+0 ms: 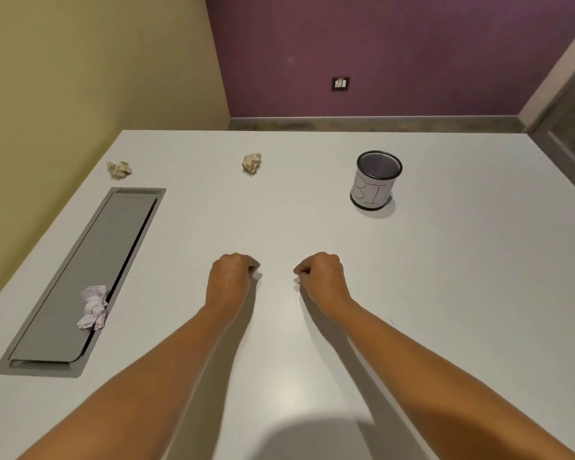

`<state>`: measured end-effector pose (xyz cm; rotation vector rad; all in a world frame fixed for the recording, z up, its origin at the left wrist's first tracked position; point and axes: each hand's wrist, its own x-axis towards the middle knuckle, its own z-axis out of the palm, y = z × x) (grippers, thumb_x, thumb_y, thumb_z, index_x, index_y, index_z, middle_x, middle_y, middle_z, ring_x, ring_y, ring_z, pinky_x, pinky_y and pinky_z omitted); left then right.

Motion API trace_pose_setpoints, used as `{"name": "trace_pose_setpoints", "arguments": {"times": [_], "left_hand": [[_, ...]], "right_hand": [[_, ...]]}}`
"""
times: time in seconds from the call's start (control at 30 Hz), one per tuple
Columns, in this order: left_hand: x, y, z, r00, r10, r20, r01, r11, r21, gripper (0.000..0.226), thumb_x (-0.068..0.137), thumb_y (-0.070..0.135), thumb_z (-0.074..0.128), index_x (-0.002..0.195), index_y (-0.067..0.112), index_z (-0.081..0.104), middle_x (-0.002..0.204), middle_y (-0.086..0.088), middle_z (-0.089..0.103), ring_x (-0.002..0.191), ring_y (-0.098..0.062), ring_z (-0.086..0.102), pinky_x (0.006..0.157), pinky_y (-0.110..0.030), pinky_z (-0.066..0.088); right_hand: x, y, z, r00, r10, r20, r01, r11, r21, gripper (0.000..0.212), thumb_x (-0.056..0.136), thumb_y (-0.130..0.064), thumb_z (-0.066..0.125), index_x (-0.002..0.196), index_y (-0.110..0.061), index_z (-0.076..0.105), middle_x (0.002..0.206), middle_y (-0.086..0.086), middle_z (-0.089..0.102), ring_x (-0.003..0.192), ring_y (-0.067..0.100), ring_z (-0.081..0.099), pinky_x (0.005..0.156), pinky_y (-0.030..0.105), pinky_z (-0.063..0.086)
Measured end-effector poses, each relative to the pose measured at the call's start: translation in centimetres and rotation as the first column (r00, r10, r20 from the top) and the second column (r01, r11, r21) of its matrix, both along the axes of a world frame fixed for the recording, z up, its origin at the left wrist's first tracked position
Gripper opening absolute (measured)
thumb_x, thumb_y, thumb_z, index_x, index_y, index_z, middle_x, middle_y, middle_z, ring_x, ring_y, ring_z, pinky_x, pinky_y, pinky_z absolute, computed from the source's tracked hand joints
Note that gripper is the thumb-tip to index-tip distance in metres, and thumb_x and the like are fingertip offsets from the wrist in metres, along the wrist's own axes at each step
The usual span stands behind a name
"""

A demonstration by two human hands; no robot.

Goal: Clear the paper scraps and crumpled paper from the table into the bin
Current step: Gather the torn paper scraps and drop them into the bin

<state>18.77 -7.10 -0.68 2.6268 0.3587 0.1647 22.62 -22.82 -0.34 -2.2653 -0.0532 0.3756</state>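
Note:
Both my hands rest curled on the white table point(445, 293) near its middle. My left hand point(229, 280) pinches a small white paper scrap point(257, 275) at its fingertips. My right hand point(322, 277) pinches another small white scrap point(296, 279). The bin point(375, 180), a black mesh cup with a white label, stands upright at the far right. One beige crumpled paper ball point(252, 163) lies at the far middle, another crumpled ball point(120, 169) at the far left. A pale lilac crumpled paper point(93, 307) lies on the grey cable hatch point(80, 280).
The grey cable hatch is set flush into the table along its left side. Yellow and purple walls stand behind the table's far edge. A glass partition is at the far right.

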Motion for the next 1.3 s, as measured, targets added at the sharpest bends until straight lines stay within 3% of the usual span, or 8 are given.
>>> {"name": "trace_pose_setpoints", "arguments": {"times": [0.2,0.27,0.4,0.6,0.73,0.9,1.07,1.3], "left_hand": [[7.0,-4.8,1.9,0.995,-0.044,0.088,0.055,0.99,-0.129,0.016,0.083,0.002,0.061,0.094,0.003,0.072,0.097,-0.013,0.074,0.091,-0.023,0.068,0.079,-0.019,0.045],[9.4,-6.3,2.7,0.994,-0.062,0.09,0.076,0.984,-0.159,0.014,0.082,0.003,0.063,0.092,0.003,0.073,0.095,-0.013,0.074,0.088,-0.023,0.068,0.079,-0.02,0.046],[14.1,-8.9,4.7,0.99,-0.081,0.115,0.105,0.969,-0.223,0.012,0.08,0.004,0.066,0.089,0.002,0.073,0.092,-0.016,0.074,0.084,-0.025,0.069,0.081,-0.026,0.051],[19.9,-12.5,7.6,0.987,-0.069,0.143,0.109,0.947,-0.301,0.012,0.079,0.004,0.067,0.088,0.0,0.073,0.089,-0.019,0.073,0.083,-0.028,0.068,0.08,-0.035,0.055],[22.5,-13.9,8.5,0.993,-0.075,0.087,0.101,0.932,-0.349,0.015,0.079,0.007,0.068,0.091,-0.002,0.073,0.093,-0.021,0.072,0.091,-0.03,0.067,0.083,-0.039,0.055],[24.5,-15.4,8.9,0.976,-0.2,-0.082,0.157,0.918,-0.364,0.024,0.085,0.013,0.064,0.097,-0.007,0.069,0.101,-0.025,0.069,0.082,-0.027,0.062,0.088,-0.039,0.054],[25.0,-15.8,9.5,0.96,-0.252,-0.124,0.166,0.865,-0.474,0.028,0.095,0.021,0.049,0.092,-0.003,0.062,0.097,-0.019,0.06,0.099,-0.036,0.064,0.089,-0.043,0.053],[25.1,-14.4,9.7,0.976,-0.195,-0.094,0.119,0.845,-0.522,0.041,0.098,0.03,0.038,0.114,-0.001,0.059,0.118,-0.021,0.06,0.101,-0.03,0.064,0.074,-0.029,0.056]], "right_hand": [[5.2,-3.1,1.4,0.986,-0.148,0.071,0.147,0.989,0.018,0.025,0.085,0.008,0.051,0.092,-0.002,0.073,0.097,0.012,0.072,0.068,0.013,0.057,0.047,0.009,0.04],[7.0,-4.1,2.0,0.975,-0.2,0.097,0.197,0.98,0.034,0.024,0.084,0.007,0.053,0.091,-0.003,0.074,0.094,0.012,0.073,0.065,0.013,0.057,0.044,0.008,0.036],[10.7,-6.1,3.7,0.949,-0.262,0.178,0.253,0.965,0.074,0.02,0.084,0.004,0.057,0.091,-0.002,0.074,0.093,0.015,0.074,0.079,0.02,0.063,0.068,0.021,0.05],[16.6,-8.9,6.6,0.888,-0.408,0.211,0.388,0.912,0.131,0.014,0.081,0.0,0.064,0.088,-0.006,0.075,0.098,0.013,0.073,0.095,0.026,0.067,0.092,0.031,0.053],[19.5,-9.7,7.5,0.886,-0.426,0.184,0.416,0.905,0.093,0.013,0.081,0.001,0.067,0.09,-0.003,0.074,0.101,0.014,0.072,0.096,0.028,0.067,0.088,0.038,0.056],[21.8,-9.8,7.5,0.892,-0.431,0.137,0.432,0.902,0.023,0.018,0.087,0.001,0.058,0.099,0.0,0.071,0.112,0.015,0.066,0.094,0.028,0.063,0.077,0.031,0.053],[22.4,-9.3,7.6,0.939,-0.344,-0.014,0.344,0.938,-0.038,0.027,0.092,-0.004,0.05,0.117,0.0,0.06,0.121,0.015,0.06,0.088,0.021,0.051,0.066,0.025,0.045],[22.6,-9.1,7.8,0.945,-0.326,-0.024,0.325,0.945,-0.032,0.032,0.095,-0.004,0.041,0.123,-0.004,0.056,0.128,0.015,0.057,0.094,0.022,0.049,0.075,0.027,0.043]]}}
